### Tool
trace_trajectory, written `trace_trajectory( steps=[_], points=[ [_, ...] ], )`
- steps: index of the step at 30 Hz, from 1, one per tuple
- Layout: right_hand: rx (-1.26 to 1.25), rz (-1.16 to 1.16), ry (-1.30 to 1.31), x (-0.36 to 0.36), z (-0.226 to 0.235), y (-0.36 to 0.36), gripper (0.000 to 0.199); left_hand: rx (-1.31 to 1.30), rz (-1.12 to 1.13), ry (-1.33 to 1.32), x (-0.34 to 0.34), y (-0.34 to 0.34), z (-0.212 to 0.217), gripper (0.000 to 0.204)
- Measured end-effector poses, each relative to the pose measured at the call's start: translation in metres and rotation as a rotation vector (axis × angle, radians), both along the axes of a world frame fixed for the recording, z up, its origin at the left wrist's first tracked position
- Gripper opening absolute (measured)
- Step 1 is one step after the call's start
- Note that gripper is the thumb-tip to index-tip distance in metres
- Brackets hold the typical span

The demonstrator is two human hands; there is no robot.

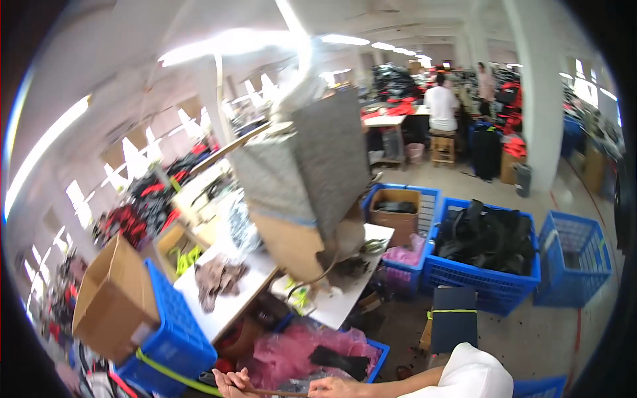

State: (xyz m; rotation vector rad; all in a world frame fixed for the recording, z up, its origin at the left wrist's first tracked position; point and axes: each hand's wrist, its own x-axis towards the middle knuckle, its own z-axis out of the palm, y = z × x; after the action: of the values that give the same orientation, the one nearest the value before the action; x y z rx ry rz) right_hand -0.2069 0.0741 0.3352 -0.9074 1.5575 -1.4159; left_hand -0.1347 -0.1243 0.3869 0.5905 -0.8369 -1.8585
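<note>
At the bottom edge, my left hand (233, 383) has its fingers curled at one end of a thin brown strip (282, 393). My right hand (337, 387), its arm reaching in from the right out of a white sleeve (474, 373), is closed on the other end. Whether the strip is a cord or a stick cannot be made out. Just beyond both hands, pink plastic sheeting (288, 355) and a black cloth piece (340, 361) lie in a blue crate (379, 358). A yellow-green strap (176, 378) runs close to my left hand.
A white worktable (338, 302) carries a tall grey-and-brown machine housing (292, 176) and a brown cloth (219, 282). On the left, a cardboard box (116, 298) leans by a blue crate (174, 331). Blue crates (481, 282) with black material stand right. A seated person (440, 106) is far off.
</note>
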Motion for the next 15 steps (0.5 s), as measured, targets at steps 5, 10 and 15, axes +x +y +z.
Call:
trace_trajectory(
  steps=[5,10,15],
  points=[
    [-0.108,-0.1,-0.114,-0.028,0.013,0.035,0.02,-0.044,-0.104,0.107,-0.057,0.015,0.02,0.05],
    [-0.16,-0.256,-0.225,-0.045,0.016,0.08,0.019,-0.491,0.115,0.014,-0.124,0.018,0.035,0.046],
    [-0.619,-0.51,0.364,-0.066,-0.013,0.052,0.023,-0.257,-0.55,-0.245,-0.137,0.151,0.055,0.033]
  ],
)
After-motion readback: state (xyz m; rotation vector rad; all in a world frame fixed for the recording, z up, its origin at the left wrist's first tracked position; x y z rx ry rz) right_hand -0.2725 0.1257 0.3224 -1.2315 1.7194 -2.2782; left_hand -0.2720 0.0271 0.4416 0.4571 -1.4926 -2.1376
